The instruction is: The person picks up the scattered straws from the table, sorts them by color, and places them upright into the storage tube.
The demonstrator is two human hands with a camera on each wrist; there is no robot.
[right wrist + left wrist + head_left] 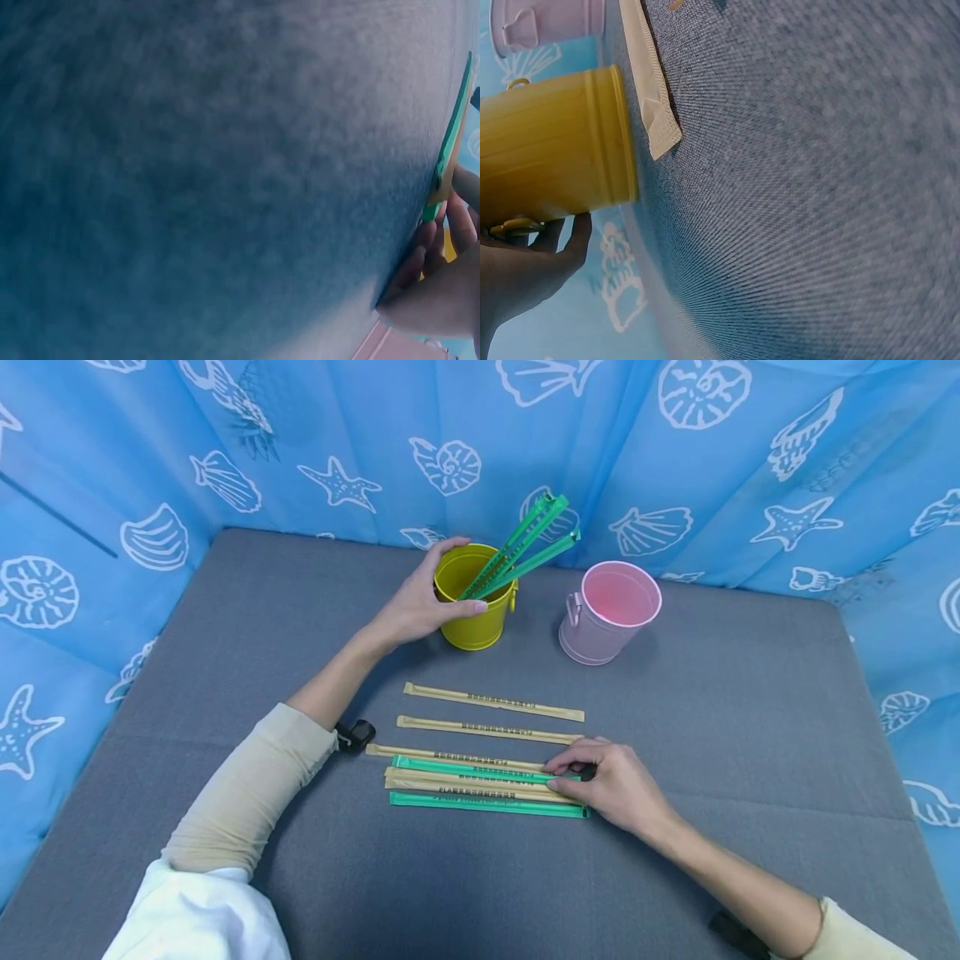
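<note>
Left hand (416, 606) grips the small yellow metal bucket (471, 618); right hand (611, 785) fingers pinch a green paper-wrapped chopstick sleeve (480, 769) on the grey table (750, 735).
Risk: neighbouring beige sleeves (491, 701) dragging along, or bucket tipping its green sleeves (521, 545).

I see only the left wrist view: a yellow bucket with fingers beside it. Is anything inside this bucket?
Observer: Yes, green packets stand in the yellow bucket, leaning right.
Operator: Where is the right hand?
Observer: The right hand pinches the end of a green packet in the pile on the grey table.
Operator: And the pink bucket, is it full?
Observer: The pink bucket looks empty.
</note>
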